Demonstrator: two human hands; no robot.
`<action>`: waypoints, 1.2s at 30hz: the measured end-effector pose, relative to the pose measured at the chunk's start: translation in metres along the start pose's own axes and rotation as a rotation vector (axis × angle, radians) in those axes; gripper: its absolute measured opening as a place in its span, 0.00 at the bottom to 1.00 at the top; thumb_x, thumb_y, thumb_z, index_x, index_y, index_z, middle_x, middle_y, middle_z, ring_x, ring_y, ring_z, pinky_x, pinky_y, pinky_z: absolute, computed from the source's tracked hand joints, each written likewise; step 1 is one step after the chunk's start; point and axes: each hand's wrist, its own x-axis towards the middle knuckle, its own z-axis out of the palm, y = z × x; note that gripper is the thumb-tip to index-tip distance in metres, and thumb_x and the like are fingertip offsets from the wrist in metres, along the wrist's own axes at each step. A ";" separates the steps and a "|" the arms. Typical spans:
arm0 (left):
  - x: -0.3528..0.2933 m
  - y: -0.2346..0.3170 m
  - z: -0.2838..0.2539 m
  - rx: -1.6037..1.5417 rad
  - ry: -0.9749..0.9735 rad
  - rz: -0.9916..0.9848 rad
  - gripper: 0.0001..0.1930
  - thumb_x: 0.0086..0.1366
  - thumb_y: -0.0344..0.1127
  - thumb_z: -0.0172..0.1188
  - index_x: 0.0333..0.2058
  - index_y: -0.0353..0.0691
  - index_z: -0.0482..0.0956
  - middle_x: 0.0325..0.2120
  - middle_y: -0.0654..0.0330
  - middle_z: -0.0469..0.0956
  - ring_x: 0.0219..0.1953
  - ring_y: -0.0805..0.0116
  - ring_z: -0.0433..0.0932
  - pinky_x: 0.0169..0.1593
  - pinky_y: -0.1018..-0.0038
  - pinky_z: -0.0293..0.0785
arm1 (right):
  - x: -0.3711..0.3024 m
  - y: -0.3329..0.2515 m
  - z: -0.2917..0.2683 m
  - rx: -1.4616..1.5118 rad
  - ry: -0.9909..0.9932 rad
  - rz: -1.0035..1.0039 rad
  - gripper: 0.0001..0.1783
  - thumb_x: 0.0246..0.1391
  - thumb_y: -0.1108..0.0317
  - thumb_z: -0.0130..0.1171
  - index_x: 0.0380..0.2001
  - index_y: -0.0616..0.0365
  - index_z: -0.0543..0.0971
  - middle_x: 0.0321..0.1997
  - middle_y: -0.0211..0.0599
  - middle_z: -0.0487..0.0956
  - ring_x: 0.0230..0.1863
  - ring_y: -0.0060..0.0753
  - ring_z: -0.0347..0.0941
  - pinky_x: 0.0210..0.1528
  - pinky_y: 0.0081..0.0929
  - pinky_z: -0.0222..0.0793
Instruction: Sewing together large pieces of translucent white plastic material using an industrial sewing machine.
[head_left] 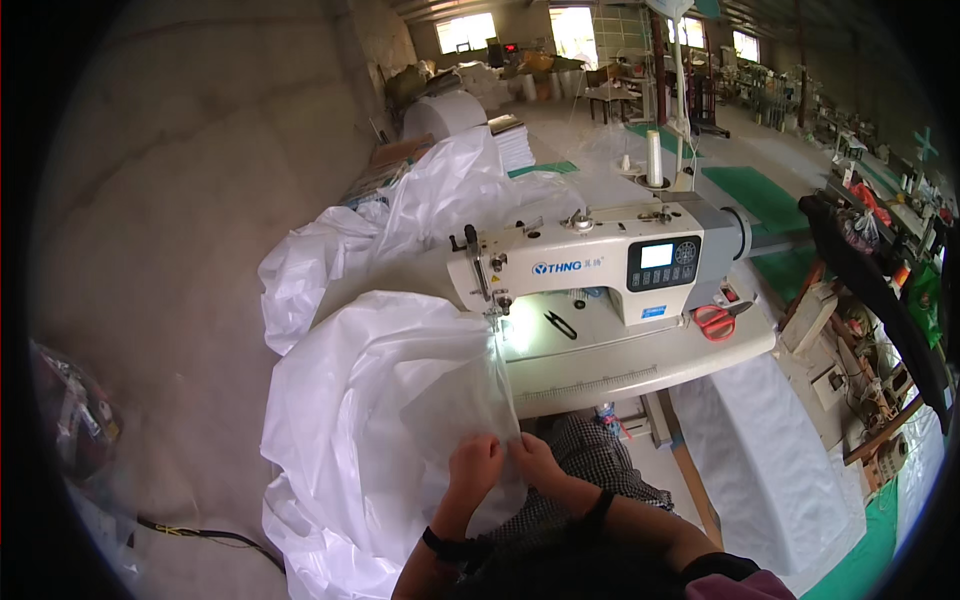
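A large sheet of thin white fabric [350, 400] drapes over the table's left side and down toward my lap. One edge of it runs up to the needle area of a white sewing machine [560, 250], where a lamp glows. My left hand [476, 464] is closed on the fabric near its edge, below the table's front. Right beside it, my right hand [532, 460] pinches the same edge. The fingertips of both hands are partly hidden by the cloth and by the hands themselves.
Black thread snips [560, 325] lie on the machine bed, and red-handled scissors [715, 322] at its right end. A thread cone [654, 160] stands behind the machine. More white fabric [765, 450] hangs at the right. A black cable [210, 533] crosses the floor at left.
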 end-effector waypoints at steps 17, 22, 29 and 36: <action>-0.039 0.013 0.002 0.011 0.044 0.123 0.05 0.58 0.32 0.54 0.31 0.38 0.73 0.20 0.44 0.74 0.28 0.40 0.74 0.30 0.53 0.70 | -0.017 -0.018 0.008 0.321 -0.050 0.097 0.18 0.61 0.57 0.48 0.35 0.62 0.76 0.27 0.24 0.73 0.28 0.14 0.66 0.30 0.18 0.64; -0.043 0.002 -0.008 -0.408 0.199 0.041 0.07 0.60 0.34 0.53 0.32 0.37 0.73 0.16 0.52 0.75 0.17 0.58 0.75 0.21 0.63 0.68 | -0.018 -0.021 -0.010 0.166 -0.066 0.246 0.17 0.60 0.57 0.48 0.34 0.62 0.75 0.28 0.31 0.75 0.30 0.21 0.71 0.32 0.21 0.68; -0.035 -0.024 -0.071 -1.315 0.118 -0.260 0.06 0.62 0.34 0.55 0.32 0.38 0.74 0.13 0.66 0.69 0.11 0.80 0.61 0.14 0.81 0.53 | -0.015 -0.050 -0.014 -0.959 0.396 -0.567 0.19 0.56 0.57 0.53 0.43 0.62 0.72 0.29 0.40 0.77 0.31 0.33 0.76 0.35 0.30 0.72; -0.047 0.010 -0.058 -0.948 -0.007 0.105 0.07 0.62 0.30 0.53 0.34 0.32 0.76 0.21 0.63 0.74 0.24 0.73 0.74 0.30 0.77 0.71 | 0.017 -0.065 0.023 0.769 -0.707 0.446 0.27 0.55 0.54 0.55 0.51 0.64 0.66 0.46 0.40 0.74 0.43 0.35 0.73 0.46 0.29 0.70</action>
